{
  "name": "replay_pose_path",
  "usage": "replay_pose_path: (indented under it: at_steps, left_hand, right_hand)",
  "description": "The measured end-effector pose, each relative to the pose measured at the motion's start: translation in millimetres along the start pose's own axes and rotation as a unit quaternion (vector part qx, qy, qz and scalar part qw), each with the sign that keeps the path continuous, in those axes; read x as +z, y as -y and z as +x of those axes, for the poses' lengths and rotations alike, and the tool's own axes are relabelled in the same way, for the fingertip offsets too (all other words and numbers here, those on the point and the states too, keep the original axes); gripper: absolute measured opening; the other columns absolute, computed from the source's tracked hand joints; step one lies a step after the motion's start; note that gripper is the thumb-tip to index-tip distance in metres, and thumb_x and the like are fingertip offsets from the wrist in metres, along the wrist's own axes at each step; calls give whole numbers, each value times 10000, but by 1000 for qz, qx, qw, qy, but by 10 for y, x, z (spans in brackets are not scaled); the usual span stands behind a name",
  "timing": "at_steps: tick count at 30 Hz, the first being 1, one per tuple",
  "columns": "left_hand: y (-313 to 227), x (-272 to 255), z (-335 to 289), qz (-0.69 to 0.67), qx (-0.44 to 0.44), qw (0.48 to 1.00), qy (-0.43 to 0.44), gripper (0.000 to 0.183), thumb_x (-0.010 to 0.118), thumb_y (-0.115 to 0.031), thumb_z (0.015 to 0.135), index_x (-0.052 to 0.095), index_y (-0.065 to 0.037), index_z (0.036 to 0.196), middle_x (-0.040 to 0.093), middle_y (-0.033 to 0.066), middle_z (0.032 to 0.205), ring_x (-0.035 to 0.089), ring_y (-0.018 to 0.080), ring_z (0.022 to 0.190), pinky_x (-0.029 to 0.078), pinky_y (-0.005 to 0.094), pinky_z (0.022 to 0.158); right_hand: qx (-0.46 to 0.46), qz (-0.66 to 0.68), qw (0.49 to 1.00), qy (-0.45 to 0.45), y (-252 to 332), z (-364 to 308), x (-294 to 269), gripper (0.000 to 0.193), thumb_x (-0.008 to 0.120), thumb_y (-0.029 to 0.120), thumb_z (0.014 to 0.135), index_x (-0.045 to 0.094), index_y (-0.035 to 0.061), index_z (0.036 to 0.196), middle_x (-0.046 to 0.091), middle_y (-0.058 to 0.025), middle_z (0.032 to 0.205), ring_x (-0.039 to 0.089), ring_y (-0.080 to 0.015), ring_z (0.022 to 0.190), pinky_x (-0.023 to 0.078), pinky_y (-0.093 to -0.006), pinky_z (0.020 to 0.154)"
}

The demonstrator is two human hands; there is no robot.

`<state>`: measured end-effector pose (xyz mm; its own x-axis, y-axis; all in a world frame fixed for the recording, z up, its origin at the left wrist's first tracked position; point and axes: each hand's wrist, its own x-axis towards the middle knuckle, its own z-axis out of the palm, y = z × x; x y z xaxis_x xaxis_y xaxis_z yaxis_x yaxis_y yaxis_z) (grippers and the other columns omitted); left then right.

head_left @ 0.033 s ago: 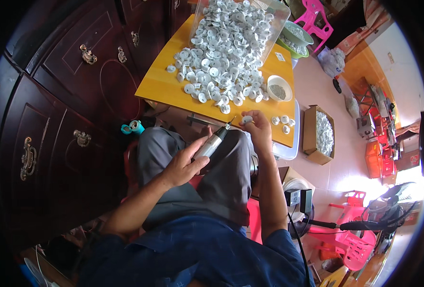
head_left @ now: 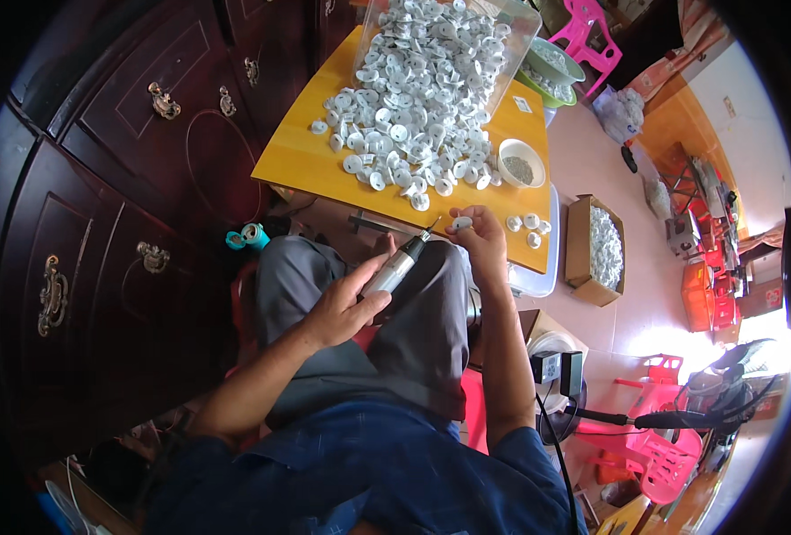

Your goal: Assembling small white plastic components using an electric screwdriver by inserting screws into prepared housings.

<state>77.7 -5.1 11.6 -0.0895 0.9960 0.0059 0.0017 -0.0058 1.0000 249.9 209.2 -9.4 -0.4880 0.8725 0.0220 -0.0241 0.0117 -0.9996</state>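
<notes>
My left hand is wrapped round a silver electric screwdriver with a dark nose and a thin bit, pointing up and to the right toward the table's near edge. Between the fingertips of my right hand is a small white round plastic part, held just right of the bit's tip; bit and part look slightly apart. Beyond both hands, a big heap of similar white parts spreads over the yellow table. A few more white parts lie to the right of my right hand.
A white bowl of small grey bits stands by the heap, which spills from a clear plastic bin. Right of the table, a cardboard box full of white pieces sits on the floor. Dark wooden drawers line my left.
</notes>
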Motion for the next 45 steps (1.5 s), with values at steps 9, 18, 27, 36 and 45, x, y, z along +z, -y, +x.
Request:
replay_pose_path:
  at_steps: [9,18,27,36,45]
  left_hand:
    - [37,9,4,5,-8,1000,13,560,558,-248,986,366,-36,1467,614,47,896,541,68,647,460,229,583]
    - [-2,-22,10,37,-38,998,34,589,549,-236,975,336,1,1471,551,128,1387,657,153,820,543,312,728]
    - [24,-21,11,44,-37,998,32,604,554,-252,974,330,4,1473,547,131,1400,665,158,806,539,316,726]
    - [45,-14,9,32,-40,998,28,599,559,-270,976,346,-7,1470,619,126,1271,650,147,753,534,314,689]
    - [90,-15,34,-115,-94,988,47,544,528,-237,996,364,-44,1478,608,83,933,524,66,610,455,212,546]
  right_hand:
    - [64,84,994,17,-8,-113,126,329,627,13,905,586,19,1232,663,-48,1029,645,-108,862,522,-233,764]
    - [34,60,997,26,-146,-122,129,300,666,23,888,611,-18,1180,680,-68,985,637,-120,817,506,-238,754]
    - [20,15,1000,12,-134,-161,173,277,669,30,893,634,-14,1165,687,-47,969,630,-98,814,517,-240,759]
    - [11,4,1000,-1,-101,-184,214,251,654,-27,882,655,-11,1132,680,-4,918,626,-51,815,507,-201,758]
    - [0,-22,1000,4,-224,-177,160,268,663,-34,880,645,-9,1146,698,-74,1037,649,-123,943,522,-261,851]
